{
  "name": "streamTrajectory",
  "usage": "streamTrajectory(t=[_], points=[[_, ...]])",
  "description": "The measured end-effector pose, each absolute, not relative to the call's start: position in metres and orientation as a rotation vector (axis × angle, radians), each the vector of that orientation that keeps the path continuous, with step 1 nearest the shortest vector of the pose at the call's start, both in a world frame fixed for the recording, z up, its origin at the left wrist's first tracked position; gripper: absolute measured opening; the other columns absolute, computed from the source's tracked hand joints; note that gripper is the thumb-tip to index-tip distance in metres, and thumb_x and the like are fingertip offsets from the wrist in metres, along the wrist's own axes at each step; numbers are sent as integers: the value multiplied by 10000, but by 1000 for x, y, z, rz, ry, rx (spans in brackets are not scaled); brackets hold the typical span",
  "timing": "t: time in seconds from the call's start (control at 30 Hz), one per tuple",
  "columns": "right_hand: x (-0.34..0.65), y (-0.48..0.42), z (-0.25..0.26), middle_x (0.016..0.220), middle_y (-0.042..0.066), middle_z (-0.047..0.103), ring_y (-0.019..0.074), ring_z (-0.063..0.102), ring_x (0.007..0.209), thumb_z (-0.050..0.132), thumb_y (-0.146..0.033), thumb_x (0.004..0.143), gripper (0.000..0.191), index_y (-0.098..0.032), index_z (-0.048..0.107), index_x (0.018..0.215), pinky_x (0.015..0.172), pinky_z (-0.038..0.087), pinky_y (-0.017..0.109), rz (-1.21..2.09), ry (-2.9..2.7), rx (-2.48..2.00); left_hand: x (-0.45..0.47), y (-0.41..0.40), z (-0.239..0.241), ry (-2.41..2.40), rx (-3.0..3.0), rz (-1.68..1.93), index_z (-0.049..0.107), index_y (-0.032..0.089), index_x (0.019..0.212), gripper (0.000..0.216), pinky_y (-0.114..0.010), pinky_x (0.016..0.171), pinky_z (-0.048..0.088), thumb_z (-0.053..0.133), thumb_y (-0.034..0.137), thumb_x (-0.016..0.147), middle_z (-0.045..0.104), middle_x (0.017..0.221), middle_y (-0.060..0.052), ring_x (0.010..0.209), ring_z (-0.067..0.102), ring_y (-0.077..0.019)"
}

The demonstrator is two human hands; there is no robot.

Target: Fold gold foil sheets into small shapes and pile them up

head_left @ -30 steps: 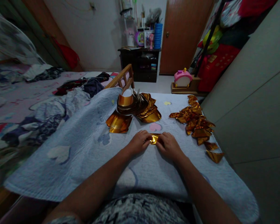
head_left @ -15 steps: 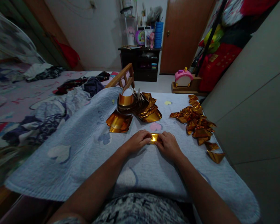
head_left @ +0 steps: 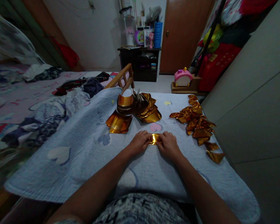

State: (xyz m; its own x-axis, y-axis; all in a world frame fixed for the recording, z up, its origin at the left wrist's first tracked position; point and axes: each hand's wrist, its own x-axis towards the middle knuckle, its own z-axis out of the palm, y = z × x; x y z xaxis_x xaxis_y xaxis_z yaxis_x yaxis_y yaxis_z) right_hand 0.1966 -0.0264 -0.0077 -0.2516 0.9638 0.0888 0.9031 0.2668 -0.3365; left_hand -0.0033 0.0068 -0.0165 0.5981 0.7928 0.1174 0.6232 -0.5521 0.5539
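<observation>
A small sheet of shiny gold foil paper (head_left: 154, 139) lies on the blue cloth between my hands. Its left end is gripped by my left hand (head_left: 140, 141), fingers curled over it. On the other end my right hand (head_left: 169, 143) is closed in the same way, thumb towards me. Just beyond them rests a fanned stack of gold foil paper (head_left: 148, 113), with more flat sheets (head_left: 119, 121) at its left. Over to the right is a pile of folded gold foil pieces (head_left: 196, 123).
The blue cloth (head_left: 84, 149) covers the surface before me. A wooden rail (head_left: 120, 77) stands beyond its far edge. Crumpled clothes (head_left: 51, 112) lie on the bed at left. A grey cabinet (head_left: 254, 102) borders the right side. Farther off stand a dark shelf (head_left: 138, 68) and a pink toy (head_left: 183, 77).
My left hand has shifted very slightly to the right along the foil paper. Both hands stay on it, and the piles have not moved.
</observation>
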Motion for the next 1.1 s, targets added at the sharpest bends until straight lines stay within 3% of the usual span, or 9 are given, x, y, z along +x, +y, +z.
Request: streamTrajectory(t=[0.27,0.37,0.5,0.73,1.1], points=[[192,-29,-10,1108,92,574,263,469,1059,563,-258,899,111,-204,569,995,916,326,391,204,-2235,-1757,-3,-2,-18,1038,2783,467,734,292,1053,154,-343,788,406,610,279,962,663,948,-40,882,554,-199],[192,-30,-11,1103,92,574,266,468,1066,556,-297,916,132,-202,549,1006,948,322,403,180,-2232,-1736,4,-15,-9,1028,2978,369,698,197,1076,171,-396,862,422,567,247,979,676,1000,-84,985,561,-239],[191,-30,-12,1114,96,579,277,467,1083,559,-342,924,168,-205,539,1020,957,321,420,159,-2230,-1731,9,-31,-3,988,3081,226,658,110,1110,201,-415,881,450,524,164,971,673,959,-105,942,575,-253],[191,-29,-14,1155,102,584,290,466,1112,561,-394,926,221,-213,554,1053,971,321,443,189,-2212,-1742,9,-43,-3,1038,3040,115,630,82,1168,257,-415,844,489,486,148,965,672,997,-129,925,602,-263],[225,-28,-28,1404,140,498,337,409,1312,621,-386,874,560,-254,500,1404,1090,271,529,154,-2153,-1784,5,-42,-6,1058,3016,159,616,106,1165,232,-398,830,531,515,149,960,674,1014,-115,950,619,-259]])
